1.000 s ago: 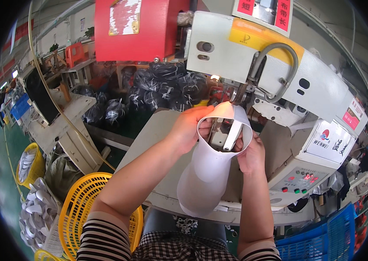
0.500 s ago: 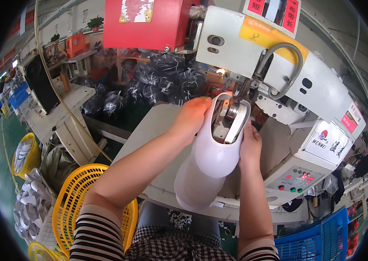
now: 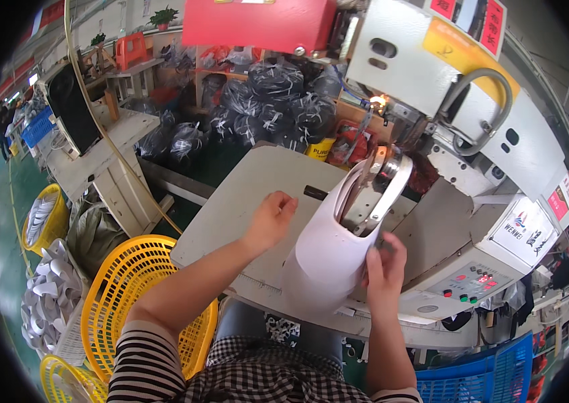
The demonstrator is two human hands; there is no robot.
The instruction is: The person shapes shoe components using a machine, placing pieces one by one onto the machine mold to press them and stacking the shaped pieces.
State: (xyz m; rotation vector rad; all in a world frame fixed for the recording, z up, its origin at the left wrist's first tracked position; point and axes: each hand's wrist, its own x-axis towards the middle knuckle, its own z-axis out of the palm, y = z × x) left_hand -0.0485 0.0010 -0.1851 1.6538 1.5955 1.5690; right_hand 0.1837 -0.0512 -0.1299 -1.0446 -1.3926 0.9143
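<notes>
A white shoe upper (image 3: 328, 252) hangs toe toward me on the machine's metal post with a round wheel (image 3: 388, 178), its opening around the post. My left hand (image 3: 273, 218) is off to the upper's left, over the pale table, fingers curled in with nothing visible in them. On the other side, my right hand (image 3: 385, 265) is close beside the upper, thumb and fingers apart; whether the thumb touches it I cannot tell. Above the post sits the white machine head (image 3: 398, 54), with a small glowing light (image 3: 378, 102) at its lower left.
The pale worktable (image 3: 251, 185) lies under the upper. A control box with buttons (image 3: 462, 285) stands at the right. Yellow baskets (image 3: 133, 269), white cut pieces (image 3: 49, 295) and a blue crate (image 3: 479, 376) are around me. Black bags (image 3: 257, 101) lie beyond the table.
Both hands have let go of the shoe upper; the left has moved left and the right sits slightly lower. The upper now hangs lower and more tilted on the post. The view has shifted.
</notes>
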